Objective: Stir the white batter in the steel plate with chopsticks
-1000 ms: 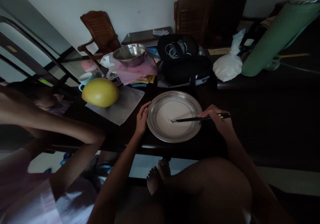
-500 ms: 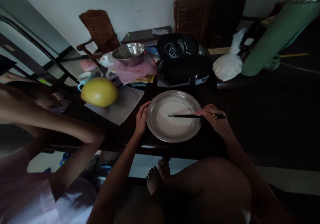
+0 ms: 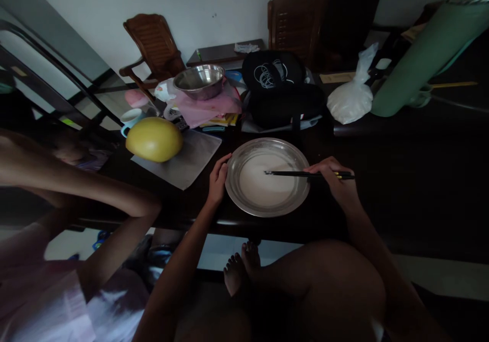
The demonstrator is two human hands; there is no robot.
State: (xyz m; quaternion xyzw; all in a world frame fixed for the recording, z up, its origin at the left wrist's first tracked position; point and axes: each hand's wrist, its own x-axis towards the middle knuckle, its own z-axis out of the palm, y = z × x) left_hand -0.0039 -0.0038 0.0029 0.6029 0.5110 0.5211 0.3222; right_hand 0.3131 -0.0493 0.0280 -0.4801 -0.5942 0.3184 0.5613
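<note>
A wide metal bowl (image 3: 244,207) stands near the front edge of the dark table, holding a smooth white mixture (image 3: 263,186). My left hand (image 3: 219,179) grips the bowl's left rim, thumb near the top and fingers along the outer side. In my right hand (image 3: 338,184) is a pair of black chopsticks (image 3: 286,174) with gold bands. They reach over the right rim almost level, and their whitened tips are at the mixture near the bowl's middle.
Left of the bowl, a yellow pomelo-like fruit (image 3: 155,139) rests on a grey mat (image 3: 191,166). Behind are a smaller metal bowl (image 3: 198,82), a black case (image 3: 282,97), a tied bag of white powder (image 3: 351,100) and a green cylinder (image 3: 412,61). Another person's arm (image 3: 76,184) leans at left.
My right hand and the chopsticks have shifted slightly to the right, the tips moving right and a little back through the mixture. My left hand stays on the rim.
</note>
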